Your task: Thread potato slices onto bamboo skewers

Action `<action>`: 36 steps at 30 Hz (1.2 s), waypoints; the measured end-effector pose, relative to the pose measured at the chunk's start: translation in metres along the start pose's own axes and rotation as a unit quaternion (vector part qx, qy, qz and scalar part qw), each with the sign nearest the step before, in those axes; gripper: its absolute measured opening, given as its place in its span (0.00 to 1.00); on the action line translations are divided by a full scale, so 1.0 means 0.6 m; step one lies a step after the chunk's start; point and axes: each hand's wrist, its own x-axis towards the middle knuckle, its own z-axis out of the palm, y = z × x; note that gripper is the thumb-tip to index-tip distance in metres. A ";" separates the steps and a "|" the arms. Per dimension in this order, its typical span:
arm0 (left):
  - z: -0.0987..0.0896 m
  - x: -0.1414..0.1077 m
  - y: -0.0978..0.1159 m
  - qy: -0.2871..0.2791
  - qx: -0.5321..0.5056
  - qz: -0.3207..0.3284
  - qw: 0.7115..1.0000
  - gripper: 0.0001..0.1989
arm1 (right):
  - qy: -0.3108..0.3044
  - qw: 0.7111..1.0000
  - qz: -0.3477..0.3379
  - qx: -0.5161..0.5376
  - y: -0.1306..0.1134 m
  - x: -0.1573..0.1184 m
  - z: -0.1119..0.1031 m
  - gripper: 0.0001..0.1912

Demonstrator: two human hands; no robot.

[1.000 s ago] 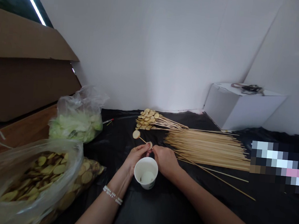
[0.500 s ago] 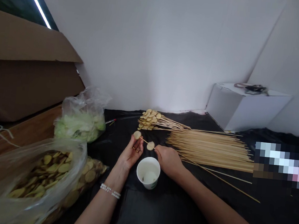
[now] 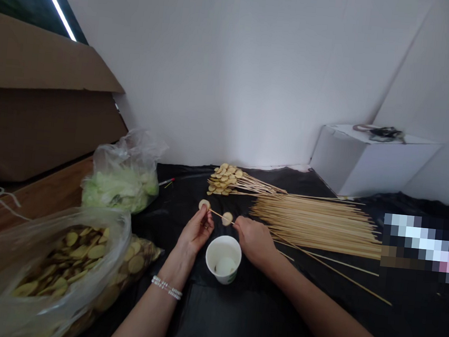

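Between the fingers of my left hand (image 3: 198, 228) is a pale round slice (image 3: 204, 204), at the left tip of a thin wooden skewer (image 3: 216, 214). My right hand (image 3: 255, 241) is closed on that skewer farther right. A second pale slice (image 3: 227, 219) sits on the skewer between my hands. Just below them stands a white cup (image 3: 223, 259) with clear liquid inside. Behind my hands lies a pile of skewered slices (image 3: 224, 179), their sticks pointing right. Many bare skewers (image 3: 318, 224) are spread to the right.
At the left are an open plastic bag of slices (image 3: 79, 252) and a bag of pale green pieces (image 3: 121, 188). A cardboard box (image 3: 41, 129) stands behind them. A white box (image 3: 383, 168) is at the back right. Black sheeting (image 3: 229, 322) covers the surface.
My left thumb has moved over the slice at the skewer's tip. The slice has shifted slightly left and down, and the skewer's end now meets it. My right hand has moved slightly right.
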 end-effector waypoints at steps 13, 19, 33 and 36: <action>-0.005 0.004 -0.006 0.017 0.064 0.076 0.995 0.04 | 0.002 1.000 0.001 -0.014 -0.008 -0.006 -0.012 0.11; -0.003 0.004 -0.006 0.007 0.072 0.061 0.995 0.04 | -0.038 0.999 0.012 -0.019 -0.010 -0.004 -0.012 0.13; -0.010 0.008 0.006 0.024 0.062 0.073 0.995 0.04 | -0.006 0.999 0.022 0.035 -0.002 -0.001 -0.011 0.07; -0.010 0.009 0.008 0.024 0.063 0.070 0.995 0.05 | -0.015 1.000 0.016 0.017 -0.002 -0.002 -0.011 0.09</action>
